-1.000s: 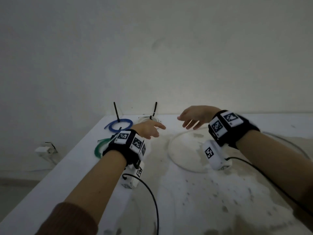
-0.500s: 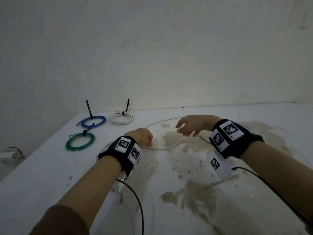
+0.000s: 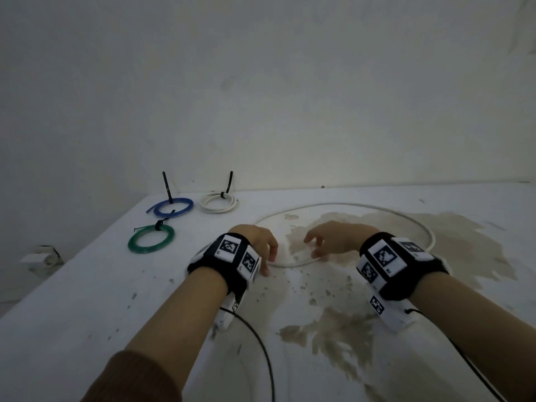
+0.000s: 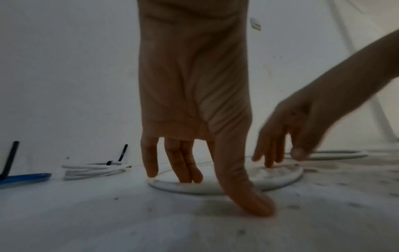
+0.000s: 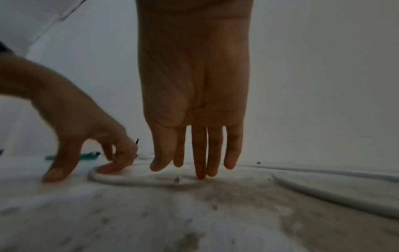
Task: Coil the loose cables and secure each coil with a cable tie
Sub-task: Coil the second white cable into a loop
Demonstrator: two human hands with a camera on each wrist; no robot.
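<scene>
A loose white cable (image 3: 342,204) lies in one wide loop on the stained white table (image 3: 87,300). My left hand (image 3: 268,261) is at the loop's near-left edge. In the left wrist view its fingertips (image 4: 183,179) touch the table just inside the cable (image 4: 168,185), and the thumb rests outside it. My right hand (image 3: 316,248) hangs over the near arc with straight fingers (image 5: 200,173) that touch down beside the cable (image 5: 129,180). Neither hand grips anything. At the far left lie three tied coils: blue (image 3: 174,207), white (image 3: 217,203) and green (image 3: 150,242).
Black tie tails (image 3: 167,187) stick up from the coils by the wall. Black wrist-camera leads (image 3: 261,349) trail toward me across the table. The table's left edge (image 3: 72,256) drops off beside the green coil. Brown stains (image 3: 333,329) mark the middle.
Both hands have come down from mid-air and back toward me onto the near arc of the loose loop. The head view has swung right, so the coils sit further left.
</scene>
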